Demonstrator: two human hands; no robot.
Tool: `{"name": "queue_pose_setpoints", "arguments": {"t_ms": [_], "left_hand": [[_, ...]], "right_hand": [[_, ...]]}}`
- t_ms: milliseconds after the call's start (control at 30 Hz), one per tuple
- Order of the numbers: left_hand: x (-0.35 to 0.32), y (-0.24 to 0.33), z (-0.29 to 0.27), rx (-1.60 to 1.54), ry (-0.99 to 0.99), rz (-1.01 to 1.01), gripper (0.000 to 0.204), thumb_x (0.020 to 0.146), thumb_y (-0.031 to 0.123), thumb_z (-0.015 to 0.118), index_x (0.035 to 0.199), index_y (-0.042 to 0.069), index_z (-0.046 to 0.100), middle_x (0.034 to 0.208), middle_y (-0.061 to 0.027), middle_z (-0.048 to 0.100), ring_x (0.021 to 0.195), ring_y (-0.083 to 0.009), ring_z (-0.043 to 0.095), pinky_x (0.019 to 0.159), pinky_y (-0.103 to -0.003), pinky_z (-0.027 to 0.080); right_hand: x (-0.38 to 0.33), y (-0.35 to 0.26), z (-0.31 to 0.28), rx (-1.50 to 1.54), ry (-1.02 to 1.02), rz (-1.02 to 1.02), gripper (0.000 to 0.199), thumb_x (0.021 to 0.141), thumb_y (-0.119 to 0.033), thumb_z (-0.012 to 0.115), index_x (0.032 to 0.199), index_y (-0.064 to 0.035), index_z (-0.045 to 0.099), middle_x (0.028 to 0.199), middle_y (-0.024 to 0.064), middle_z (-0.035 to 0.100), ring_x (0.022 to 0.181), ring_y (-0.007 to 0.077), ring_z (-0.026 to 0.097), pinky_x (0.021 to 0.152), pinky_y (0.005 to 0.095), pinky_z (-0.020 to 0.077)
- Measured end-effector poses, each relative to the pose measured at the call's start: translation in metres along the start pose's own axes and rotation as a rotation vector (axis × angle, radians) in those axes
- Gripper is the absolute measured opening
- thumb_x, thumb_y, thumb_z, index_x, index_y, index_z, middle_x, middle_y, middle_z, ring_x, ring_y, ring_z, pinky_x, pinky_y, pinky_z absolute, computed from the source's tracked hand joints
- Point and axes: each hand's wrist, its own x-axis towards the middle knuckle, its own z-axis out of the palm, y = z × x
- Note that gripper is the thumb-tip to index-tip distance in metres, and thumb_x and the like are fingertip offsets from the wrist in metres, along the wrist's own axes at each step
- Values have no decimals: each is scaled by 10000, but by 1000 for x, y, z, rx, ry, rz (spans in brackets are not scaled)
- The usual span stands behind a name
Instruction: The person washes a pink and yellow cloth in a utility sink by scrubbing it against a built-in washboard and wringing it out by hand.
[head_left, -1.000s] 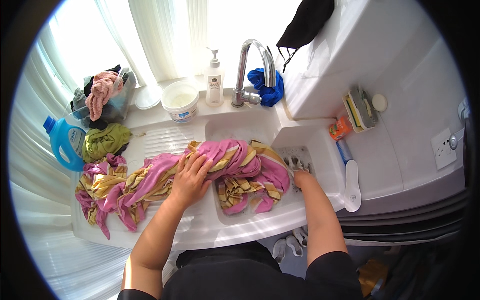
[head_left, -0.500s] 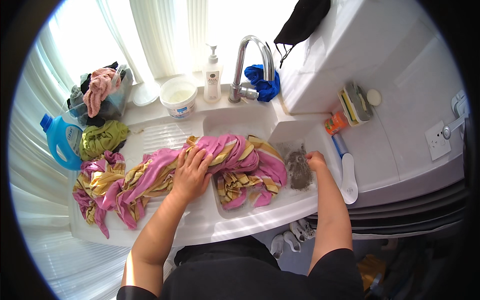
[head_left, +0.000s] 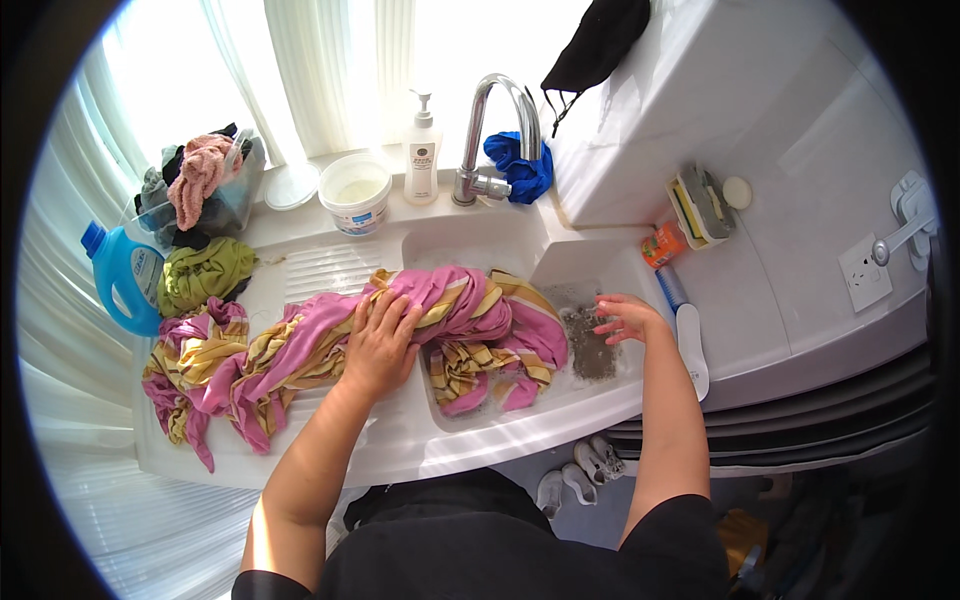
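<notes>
A long pink and yellow striped cloth lies twisted across the white ribbed washboard, one end hanging into the sink basin. My left hand rests on top of it, fingers stretched out and slightly spread. Over the smaller right compartment, my right hand hovers with its fingers apart and nothing in them. Below that hand is a dark grey-brown patch with suds around it; whether it is murky water or sunken matter I cannot tell.
Behind the basin stand a chrome faucet, a white pump bottle and a white tub. To the left are a blue detergent bottle, a green cloth and a bin of clothes. A brush lies on the right rim.
My right hand has lifted from the right compartment, its fingers opening from a closed grip. My left hand stays on the striped cloth.
</notes>
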Motion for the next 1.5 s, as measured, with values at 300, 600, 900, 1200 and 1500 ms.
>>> {"name": "queue_pose_setpoints", "arguments": {"t_ms": [300,600,900,1200,1500], "left_hand": [[1,2,1,25,-15,-7,639,724,179,741,1321,91,529,1331,-138,532,1335,-334,426,1146,-537,243],[1,7,5,43,-22,-34,637,730,180,734,1328,103,527,1339,-133,530,1341,-332,424,1136,-551,242],[-1,6,5,63,-18,-54,631,735,178,722,1330,104,528,1333,-121,539,1338,-330,429,1132,-552,247],[-1,6,8,50,-5,-59,626,732,177,731,1321,108,532,1327,-119,541,1335,-331,428,1128,-555,248],[12,20,-4,-136,65,-111,558,749,214,769,1260,98,577,1279,-115,557,1305,-335,447,1109,-554,264]], "right_hand": [[2,0,-6,477,-21,-125,962,884,-736,493,1523,-45,290,1546,196,300,1232,376,547,890,540,528],[115,110,39,-536,184,140,718,863,-433,585,1473,-92,420,1538,159,374,1357,360,446,1090,477,385],[70,49,58,-870,-6,264,618,850,-220,685,1433,-176,484,1496,139,441,1133,369,587,905,453,510],[-5,-38,-6,86,-114,-217,689,997,-509,499,1559,-191,261,1562,187,286,1178,313,585,740,478,608],[-66,-59,26,403,-443,-525,1029,813,-891,226,1574,-198,211,1566,223,274,1262,431,525,794,524,586]]}}
